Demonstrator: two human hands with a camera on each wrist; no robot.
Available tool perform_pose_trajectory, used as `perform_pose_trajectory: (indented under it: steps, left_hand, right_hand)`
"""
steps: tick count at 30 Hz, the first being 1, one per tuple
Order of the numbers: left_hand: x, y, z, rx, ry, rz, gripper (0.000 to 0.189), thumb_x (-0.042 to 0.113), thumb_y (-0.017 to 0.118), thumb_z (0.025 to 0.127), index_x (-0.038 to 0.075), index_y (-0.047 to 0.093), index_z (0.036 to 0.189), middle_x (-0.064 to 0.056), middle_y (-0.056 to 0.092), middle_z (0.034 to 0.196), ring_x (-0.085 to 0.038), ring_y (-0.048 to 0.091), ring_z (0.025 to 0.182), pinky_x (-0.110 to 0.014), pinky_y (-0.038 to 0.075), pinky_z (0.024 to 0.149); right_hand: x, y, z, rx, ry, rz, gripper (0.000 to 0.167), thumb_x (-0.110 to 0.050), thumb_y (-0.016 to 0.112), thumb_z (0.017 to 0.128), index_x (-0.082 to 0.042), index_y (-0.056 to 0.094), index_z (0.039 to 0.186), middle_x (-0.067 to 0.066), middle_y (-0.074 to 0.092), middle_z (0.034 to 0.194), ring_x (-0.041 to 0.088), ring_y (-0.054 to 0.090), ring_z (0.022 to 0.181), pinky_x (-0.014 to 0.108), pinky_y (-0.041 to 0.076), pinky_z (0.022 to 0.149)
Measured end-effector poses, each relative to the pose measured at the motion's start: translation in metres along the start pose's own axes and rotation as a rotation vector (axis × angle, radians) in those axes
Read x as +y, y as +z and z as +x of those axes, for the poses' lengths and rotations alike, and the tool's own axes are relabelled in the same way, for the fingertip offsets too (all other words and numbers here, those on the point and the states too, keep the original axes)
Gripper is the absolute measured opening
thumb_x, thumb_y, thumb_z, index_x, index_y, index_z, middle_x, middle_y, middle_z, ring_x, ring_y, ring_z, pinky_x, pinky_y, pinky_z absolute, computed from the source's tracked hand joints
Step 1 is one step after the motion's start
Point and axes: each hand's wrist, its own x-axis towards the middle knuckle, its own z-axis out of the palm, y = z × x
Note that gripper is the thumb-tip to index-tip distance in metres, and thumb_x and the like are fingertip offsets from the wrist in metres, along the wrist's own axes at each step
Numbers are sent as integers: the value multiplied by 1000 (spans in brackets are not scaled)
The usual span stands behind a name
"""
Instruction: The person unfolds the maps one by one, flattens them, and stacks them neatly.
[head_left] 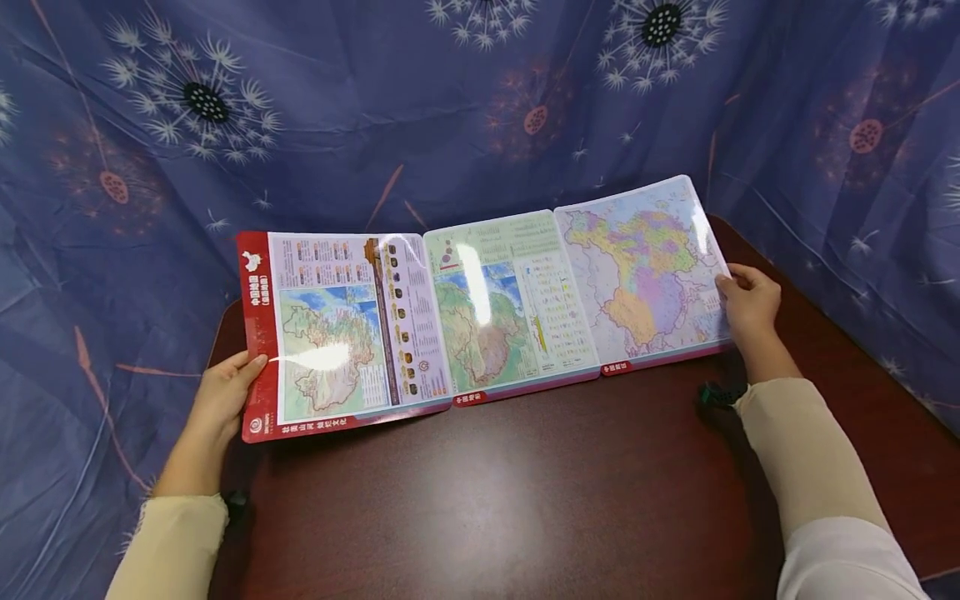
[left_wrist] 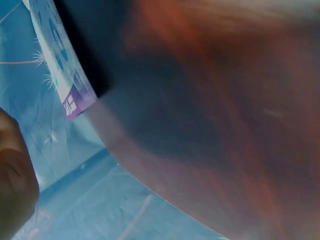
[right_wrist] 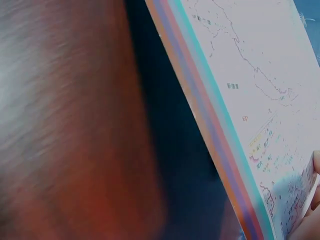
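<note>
A glossy three-panel folding map (head_left: 487, 317) of China is spread out above the table, tilted towards the head camera. Its left panel has a red border; the right panel shows provinces in several colours. My left hand (head_left: 225, 396) pinches the red left edge between thumb and fingers. At the opposite edge, my right hand (head_left: 752, 304) pinches the right panel with the thumb in front. In the left wrist view, part of the left hand (left_wrist: 16, 175) appears apart from a purple corner of the map (left_wrist: 77, 102). The right wrist view shows striped borders along the map (right_wrist: 220, 130).
The dark reddish-brown table (head_left: 487, 500) lies beneath the map and reflects light. A blue curtain (head_left: 337, 125) with dandelion prints hangs behind and at both sides. Dark green bands (head_left: 718, 395) sit by the wrists.
</note>
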Motion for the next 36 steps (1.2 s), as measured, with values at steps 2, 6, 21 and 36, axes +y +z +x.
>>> perform_pose_trajectory:
  steps: [2, 6, 21, 36]
  left_hand:
    - [5, 5, 7, 47, -19, 47, 39, 21, 50, 92, 0, 46, 125, 10, 63, 69, -8, 61, 57, -25, 52, 49]
    - [12, 16, 22, 163, -18, 294, 50, 26, 46, 94, -6, 38, 131, 5, 63, 72, -5, 59, 54, -23, 51, 49]
    - [-7, 42, 52, 408, 116, 1090, 30, 18, 48, 94, -5, 57, 110, -31, 56, 104, -49, 53, 90, -58, 43, 71]
    - [-13, 45, 50, 191, 17, 1338, 52, 28, 40, 95, -15, 34, 124, -36, 45, 110, -51, 45, 99, -61, 41, 73]
  right_hand:
    - [-8, 6, 5, 21, -32, -53, 39, -23, 55, 90, -5, 53, 124, -4, 47, 86, 4, 44, 71, 13, 38, 57]
    - [-24, 17, 15, 50, -96, -144, 37, -22, 53, 90, -2, 55, 122, 2, 49, 88, 5, 43, 71, 17, 37, 60]
    - [-36, 48, 15, -78, -193, -473, 44, -1, 32, 85, 1, 49, 125, 24, 47, 124, 42, 43, 112, 52, 35, 90]
    - [-25, 60, 10, -353, -378, -602, 51, -13, 45, 89, 3, 30, 135, 30, 14, 141, 53, 22, 121, 65, 18, 92]
